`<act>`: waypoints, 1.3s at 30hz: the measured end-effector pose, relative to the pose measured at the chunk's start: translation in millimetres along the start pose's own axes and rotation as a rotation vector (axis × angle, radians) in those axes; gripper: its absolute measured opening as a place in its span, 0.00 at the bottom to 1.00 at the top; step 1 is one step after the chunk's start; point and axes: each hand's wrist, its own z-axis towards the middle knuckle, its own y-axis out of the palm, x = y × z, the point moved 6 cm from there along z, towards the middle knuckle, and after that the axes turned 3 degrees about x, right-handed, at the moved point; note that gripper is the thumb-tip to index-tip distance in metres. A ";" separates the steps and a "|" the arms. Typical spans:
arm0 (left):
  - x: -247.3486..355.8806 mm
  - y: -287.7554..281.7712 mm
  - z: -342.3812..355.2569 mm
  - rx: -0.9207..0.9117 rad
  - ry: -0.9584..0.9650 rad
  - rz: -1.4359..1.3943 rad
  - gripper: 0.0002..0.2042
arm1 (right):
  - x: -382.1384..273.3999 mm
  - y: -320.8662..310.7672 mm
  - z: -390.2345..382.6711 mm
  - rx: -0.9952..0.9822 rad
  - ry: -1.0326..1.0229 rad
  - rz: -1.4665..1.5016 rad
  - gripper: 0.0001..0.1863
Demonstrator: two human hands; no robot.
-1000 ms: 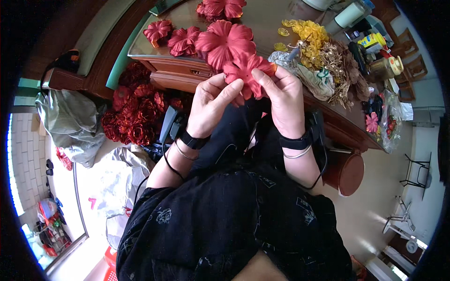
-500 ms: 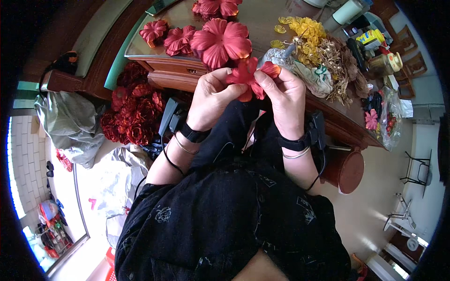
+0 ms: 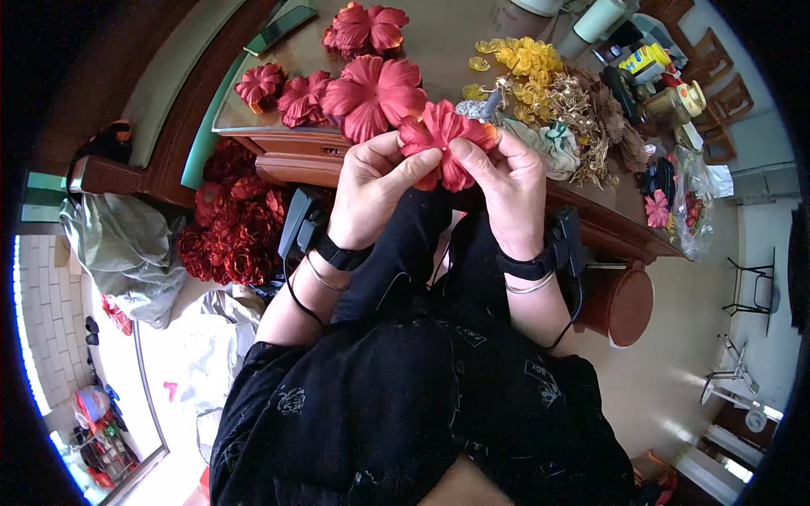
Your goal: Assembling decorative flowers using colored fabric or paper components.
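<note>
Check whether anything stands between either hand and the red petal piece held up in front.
Nothing visible does: the left hand and right hand both pinch the red petal piece directly. The big red flower lies beyond it, not between.

The held flower (image 3: 447, 126) is red, the shirt (image 3: 371, 401) black with pale prints.

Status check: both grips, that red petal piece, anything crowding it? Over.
Left grip and right grip both pinching the red petal piece. Piece spread open, thumbs near its centre. Another red flower close beyond its left side; contact unclear.
</note>
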 end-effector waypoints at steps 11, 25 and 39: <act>32.8 49.4 74.2 -0.172 0.017 0.012 0.08 | -45.6 -33.7 50.9 0.126 -0.108 -0.052 0.09; 4.5 52.5 113.3 -0.236 -0.110 -0.122 0.05 | -24.5 -57.2 74.6 0.168 0.075 -0.038 0.09; -23.7 39.7 110.5 -0.167 -0.163 -0.050 0.05 | 9.6 -61.5 63.4 0.201 0.127 0.013 0.08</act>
